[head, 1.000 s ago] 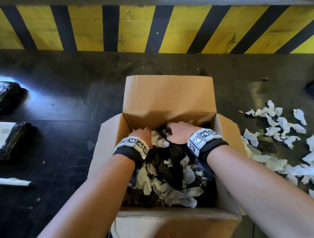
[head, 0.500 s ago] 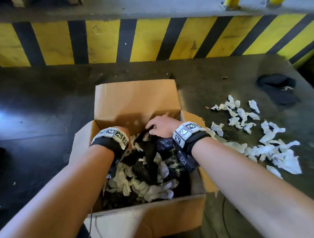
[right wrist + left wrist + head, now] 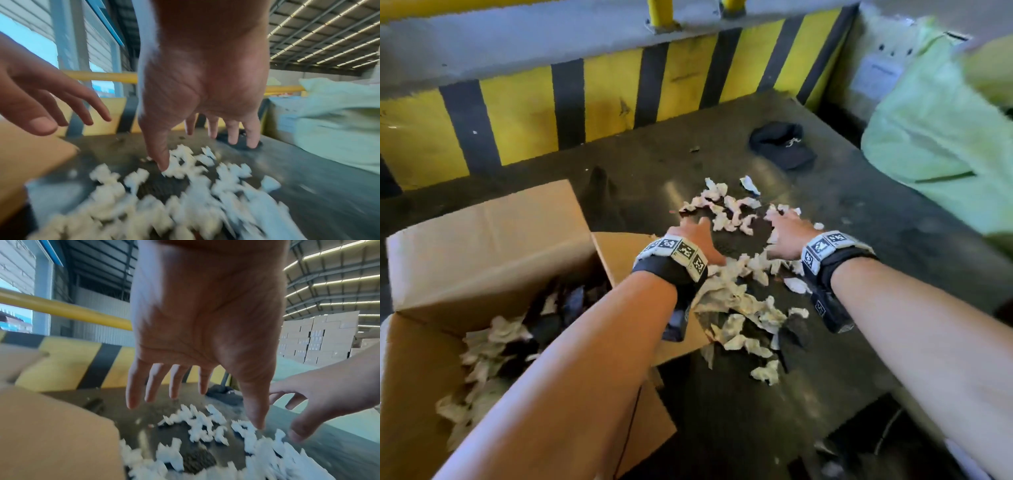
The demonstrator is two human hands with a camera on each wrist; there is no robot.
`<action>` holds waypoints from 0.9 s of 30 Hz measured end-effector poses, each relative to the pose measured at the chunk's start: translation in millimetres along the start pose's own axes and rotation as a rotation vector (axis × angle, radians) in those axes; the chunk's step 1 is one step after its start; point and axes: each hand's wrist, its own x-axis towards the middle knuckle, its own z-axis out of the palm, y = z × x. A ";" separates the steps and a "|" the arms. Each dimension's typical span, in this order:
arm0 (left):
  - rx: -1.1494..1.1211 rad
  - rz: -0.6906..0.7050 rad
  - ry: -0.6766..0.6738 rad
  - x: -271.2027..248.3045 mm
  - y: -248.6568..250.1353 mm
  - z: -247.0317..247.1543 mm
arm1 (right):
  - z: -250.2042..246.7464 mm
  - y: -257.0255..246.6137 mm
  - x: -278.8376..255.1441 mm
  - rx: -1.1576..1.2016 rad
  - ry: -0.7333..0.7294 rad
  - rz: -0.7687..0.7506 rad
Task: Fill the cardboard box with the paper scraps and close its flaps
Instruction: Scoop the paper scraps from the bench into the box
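Note:
The open cardboard box stands at the left, flaps up, partly filled with white paper scraps and dark pieces. More white scraps lie heaped on the dark floor to its right, beside the right flap. Both hands reach over this heap with fingers spread and straight, holding nothing. My left hand hovers over the heap's left side and my right hand over its right side. The wrist views show the left palm and the right palm just above the blurred scraps.
A black cap lies on the floor beyond the heap. A pale green sack fills the right side. A yellow-and-black striped kerb with a yellow rail bounds the far side. Stacked cartons stand far off.
Both hands left the inside of the box and swung right to the scrap heap on the floor, with fingers now spread. The head view turned right with them.

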 end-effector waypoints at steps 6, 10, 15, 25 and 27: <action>0.098 -0.222 -0.193 67.0 46.0 85.8 | 59.2 88.1 50.7 0.098 -0.110 0.157; 0.046 -0.450 -0.230 101.1 40.9 123.3 | 82.6 119.6 89.6 0.162 -0.136 0.206; 0.015 -0.333 -0.348 99.7 41.3 143.2 | 117.5 127.5 85.3 0.224 -0.129 0.020; 0.126 -0.311 -0.287 78.6 49.4 100.4 | 89.0 110.0 37.3 0.079 -0.376 -0.221; 0.181 -0.383 -0.302 75.6 44.2 101.9 | 91.1 103.3 22.2 -0.057 -0.482 -0.265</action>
